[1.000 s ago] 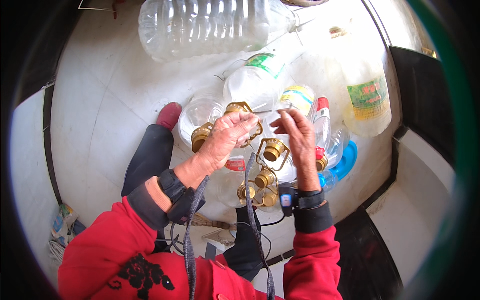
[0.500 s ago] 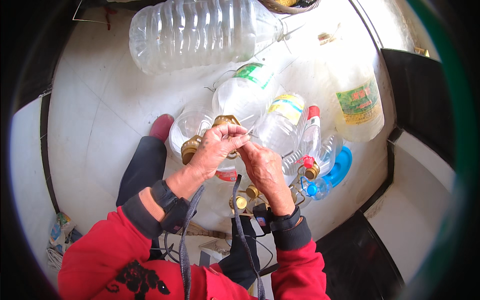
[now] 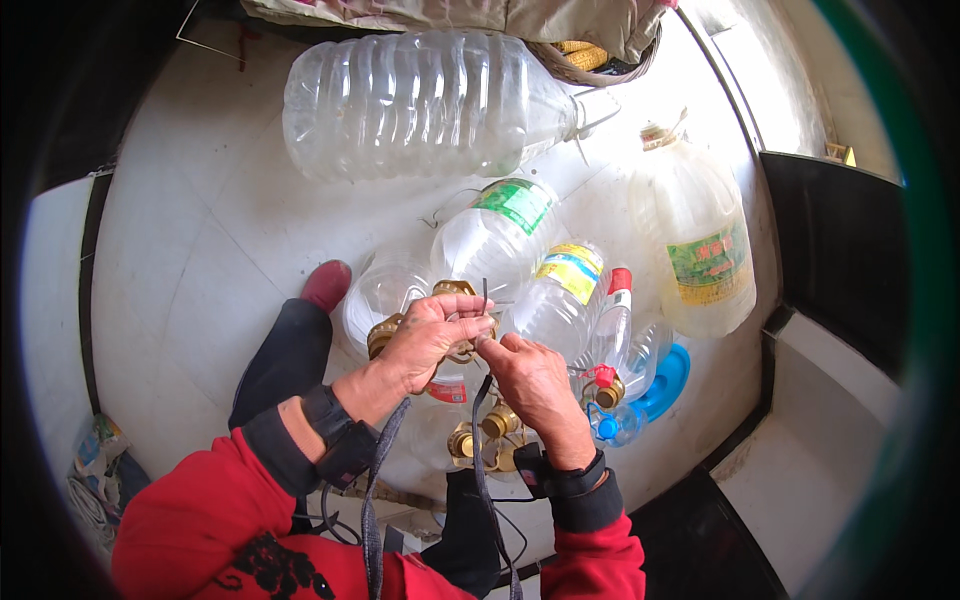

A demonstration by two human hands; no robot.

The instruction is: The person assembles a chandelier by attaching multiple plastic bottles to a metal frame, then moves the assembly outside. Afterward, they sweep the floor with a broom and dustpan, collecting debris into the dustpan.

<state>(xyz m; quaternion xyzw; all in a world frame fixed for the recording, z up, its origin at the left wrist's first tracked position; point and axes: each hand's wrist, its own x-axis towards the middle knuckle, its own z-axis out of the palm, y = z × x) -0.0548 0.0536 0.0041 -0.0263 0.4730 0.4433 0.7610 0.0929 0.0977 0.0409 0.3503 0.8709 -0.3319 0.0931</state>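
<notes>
My left hand (image 3: 432, 338) and my right hand (image 3: 535, 385) meet over a cluster of clear plastic bottles, fingertips pinched together. A thin dark wire (image 3: 485, 290) stands up from between them; its lower part is hidden by my fingers. Just beneath lie a green-labelled bottle (image 3: 492, 232) with a brown neck handle and a yellow-labelled bottle (image 3: 560, 300). Beside my left hand, a brown cap (image 3: 383, 335) tops another clear bottle. Near my right wrist are gold-capped bottle necks (image 3: 498, 420), a slim red-labelled bottle (image 3: 612, 335) and a small blue-capped bottle (image 3: 608, 428).
A large ribbed jug (image 3: 410, 110) lies on its side at the far end. To the right stands a cloudy jug (image 3: 695, 225) with a green label. Behind is a basket (image 3: 640, 68) of corn cobs. A blue plastic piece (image 3: 668, 382) lies right of the bottles.
The view has tilted, so the bottles sit lower in the picture and the corn basket shows more. My hands stay pinched together; the wire now points upward from them.
</notes>
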